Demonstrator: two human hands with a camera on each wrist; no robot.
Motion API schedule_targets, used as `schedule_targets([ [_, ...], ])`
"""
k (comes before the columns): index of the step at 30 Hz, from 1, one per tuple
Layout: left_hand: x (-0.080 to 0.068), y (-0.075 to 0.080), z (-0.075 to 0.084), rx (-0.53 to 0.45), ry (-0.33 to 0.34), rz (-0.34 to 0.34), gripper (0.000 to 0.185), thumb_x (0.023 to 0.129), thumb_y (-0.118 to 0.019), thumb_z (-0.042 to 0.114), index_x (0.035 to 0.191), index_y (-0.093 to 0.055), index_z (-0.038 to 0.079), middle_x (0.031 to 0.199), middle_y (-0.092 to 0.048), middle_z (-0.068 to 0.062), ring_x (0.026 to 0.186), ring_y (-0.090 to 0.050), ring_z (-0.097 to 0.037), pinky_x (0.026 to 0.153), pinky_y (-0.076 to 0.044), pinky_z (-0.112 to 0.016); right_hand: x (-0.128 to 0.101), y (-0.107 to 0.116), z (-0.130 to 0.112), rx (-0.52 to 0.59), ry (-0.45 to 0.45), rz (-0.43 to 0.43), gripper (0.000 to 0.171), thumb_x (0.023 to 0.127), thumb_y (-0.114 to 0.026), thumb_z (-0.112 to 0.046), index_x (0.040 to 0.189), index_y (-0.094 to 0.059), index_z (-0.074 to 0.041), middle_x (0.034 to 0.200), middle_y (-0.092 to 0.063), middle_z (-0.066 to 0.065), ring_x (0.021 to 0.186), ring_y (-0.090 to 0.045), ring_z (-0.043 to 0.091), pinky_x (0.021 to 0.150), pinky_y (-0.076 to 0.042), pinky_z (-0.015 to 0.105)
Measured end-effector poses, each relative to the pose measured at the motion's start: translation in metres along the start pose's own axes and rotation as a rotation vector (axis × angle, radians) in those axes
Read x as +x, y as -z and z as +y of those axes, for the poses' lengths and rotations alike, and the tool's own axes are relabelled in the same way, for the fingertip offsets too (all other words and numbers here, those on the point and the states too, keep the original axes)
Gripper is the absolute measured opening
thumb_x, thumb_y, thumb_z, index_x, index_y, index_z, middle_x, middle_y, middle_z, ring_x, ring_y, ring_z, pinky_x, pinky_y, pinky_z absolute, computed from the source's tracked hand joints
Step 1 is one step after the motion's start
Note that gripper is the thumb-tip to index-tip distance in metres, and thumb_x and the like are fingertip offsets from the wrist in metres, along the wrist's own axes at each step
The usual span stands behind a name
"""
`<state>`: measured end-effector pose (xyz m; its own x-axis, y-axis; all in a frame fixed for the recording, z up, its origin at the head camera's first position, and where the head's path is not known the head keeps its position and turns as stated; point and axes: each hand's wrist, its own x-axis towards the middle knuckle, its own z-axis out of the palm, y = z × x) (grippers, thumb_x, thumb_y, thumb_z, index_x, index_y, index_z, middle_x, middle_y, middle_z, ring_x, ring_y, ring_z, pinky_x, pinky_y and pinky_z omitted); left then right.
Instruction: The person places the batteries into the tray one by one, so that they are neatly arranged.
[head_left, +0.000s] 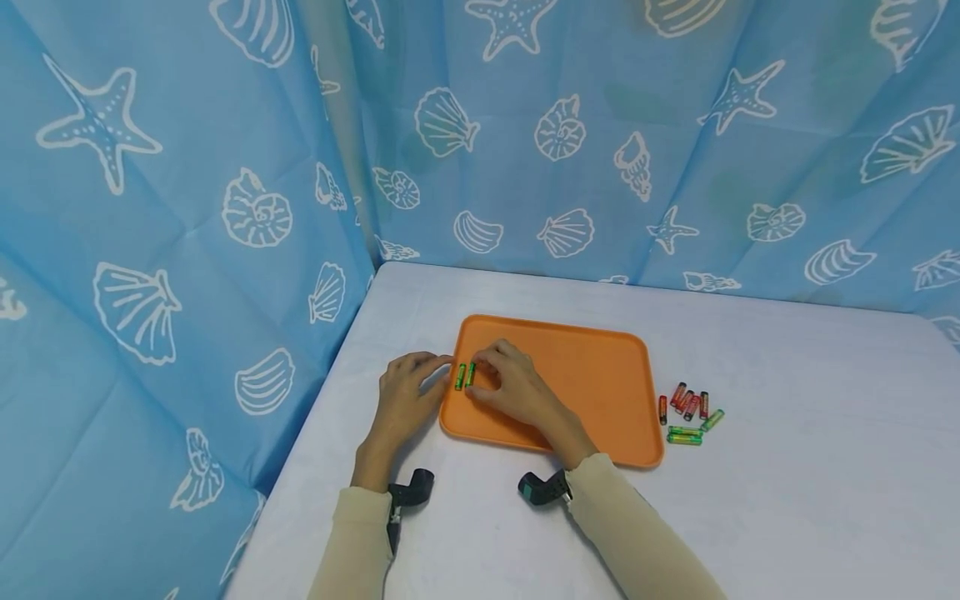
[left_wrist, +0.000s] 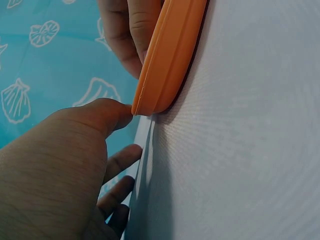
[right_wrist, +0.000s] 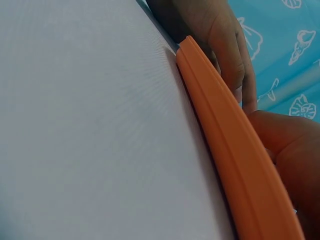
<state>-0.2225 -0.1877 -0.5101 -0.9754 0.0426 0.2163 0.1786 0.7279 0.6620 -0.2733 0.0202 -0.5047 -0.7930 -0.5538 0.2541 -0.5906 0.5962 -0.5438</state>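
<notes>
Orange plastic is what both your hands work around, so start at the left: your left hand (head_left: 402, 398) rests on the white table (head_left: 787, 500) with its fingers relaxed and apart, the fingertips against the left rim of the orange tray (head_left: 585, 392). It grips nothing. Just inside that rim lie two green batteries (head_left: 465, 375), side by side and touching or nearly so. Your right hand (head_left: 513, 385) sits on the tray floor right beside them, fingers curled toward the nearer one; whether it pinches that battery or only touches it, you cannot tell from the head view.

Further right, off the tray, a loose cluster of red and green batteries (head_left: 688, 412) lies on the table.

Risks, as I judge them: the batteries are round and the tray floor is smooth, so a nudge from your right fingers could roll the pair out of line. Push too hard with the left fingertips and the tray may slide toward the cluster.

Only the head view shows the batteries. The left wrist view instead shows a left fingertip (left_wrist: 112, 112) meeting the tray's corner edge, and the right wrist view shows the rim's outer wall close up, with the left hand beyond it
</notes>
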Motion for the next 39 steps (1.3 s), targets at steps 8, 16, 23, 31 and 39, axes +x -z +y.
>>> schedule_targets([
  [8, 0.002, -0.007, 0.006, 0.002, -0.005, -0.006, 0.033, 0.100, -0.063, 0.026, 0.132, -0.067, 0.021, 0.134, -0.056, -0.010, 0.133, -0.037, -0.035, 0.111, -0.022, -0.056, -0.006, 0.004, 0.006, -0.009, -0.015, 0.008, 0.042, 0.087, -0.080, -0.031, 0.120, -0.067, -0.008, 0.108, -0.052, 0.003, 0.098, -0.049, 0.019, 0.090, -0.039, 0.041],
  [16, 0.002, -0.010, 0.013, 0.008, 0.002, -0.042, 0.033, 0.101, -0.061, 0.029, 0.133, -0.066, 0.023, 0.136, -0.055, -0.010, 0.135, -0.035, -0.034, 0.112, -0.021, -0.055, -0.013, 0.010, 0.007, -0.026, -0.067, -0.006, 0.050, 0.087, -0.079, -0.036, 0.126, -0.063, -0.008, 0.112, -0.053, 0.003, 0.103, -0.049, 0.020, 0.092, -0.040, 0.041],
  [23, 0.002, -0.009, 0.013, 0.003, -0.012, -0.051, 0.034, 0.102, -0.060, 0.031, 0.134, -0.066, 0.022, 0.137, -0.054, -0.012, 0.134, -0.035, -0.036, 0.112, -0.020, -0.058, -0.024, 0.024, 0.000, 0.013, -0.055, 0.039, 0.046, 0.090, -0.076, -0.033, 0.125, -0.063, -0.007, 0.109, -0.055, 0.003, 0.101, -0.052, 0.018, 0.093, -0.039, 0.043],
  [31, 0.002, -0.004, 0.011, -0.014, 0.010, -0.046, 0.035, 0.102, -0.059, 0.031, 0.135, -0.065, 0.021, 0.138, -0.052, -0.012, 0.136, -0.032, -0.036, 0.112, -0.017, -0.057, -0.056, 0.047, -0.005, 0.000, -0.040, 0.130, 0.036, 0.092, -0.074, -0.026, 0.120, -0.066, -0.005, 0.107, -0.058, 0.005, 0.099, -0.054, 0.020, 0.088, -0.041, 0.043],
  [39, 0.000, -0.001, 0.005, -0.030, 0.049, -0.066, 0.036, 0.102, -0.057, 0.032, 0.136, -0.064, 0.022, 0.141, -0.050, -0.012, 0.138, -0.029, -0.036, 0.112, -0.016, -0.057, -0.096, 0.058, 0.004, -0.063, -0.044, 0.267, 0.031, 0.089, -0.076, -0.021, 0.113, -0.068, -0.002, 0.101, -0.060, 0.006, 0.094, -0.055, 0.021, 0.084, -0.043, 0.043],
])
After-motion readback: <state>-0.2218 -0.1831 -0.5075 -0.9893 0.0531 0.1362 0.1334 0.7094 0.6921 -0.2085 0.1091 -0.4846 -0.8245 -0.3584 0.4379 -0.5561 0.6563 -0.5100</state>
